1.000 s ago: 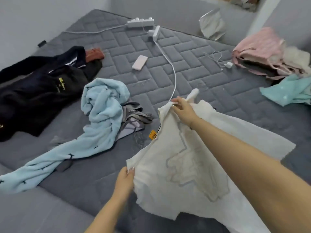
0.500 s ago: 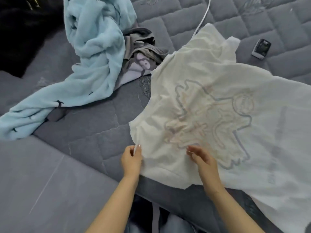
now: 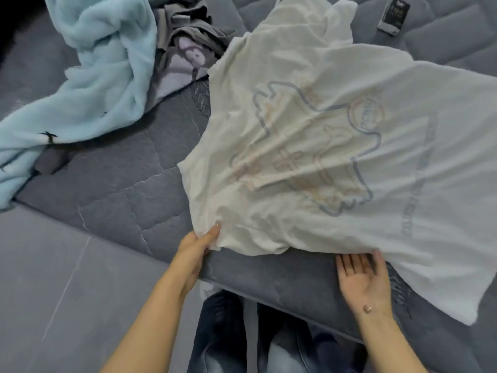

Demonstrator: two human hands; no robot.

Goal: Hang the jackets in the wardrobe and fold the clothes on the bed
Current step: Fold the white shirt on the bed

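White T-shirt [image 3: 336,146] overhangs the frame's right edge; left hand [image 3: 197,244] pinches its hem, right hand [image 3: 363,278] lies palm-up, fingers relaxed, fingertips hidden beneath it.

- home bedroom: grey quilted mattress [image 3: 113,211] used as the surface
- loose clothes on it: white T-shirt [image 3: 336,135], light blue fleece garment [image 3: 102,76]
- grey floor [image 3: 53,292] along mattress near edge

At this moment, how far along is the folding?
Done: the white T-shirt is spread on the bed, unfolded. In hand: left hand pinches its edge; right hand lies open, palm up, at the hem. Left: blue fleece and grey garment remain crumpled.
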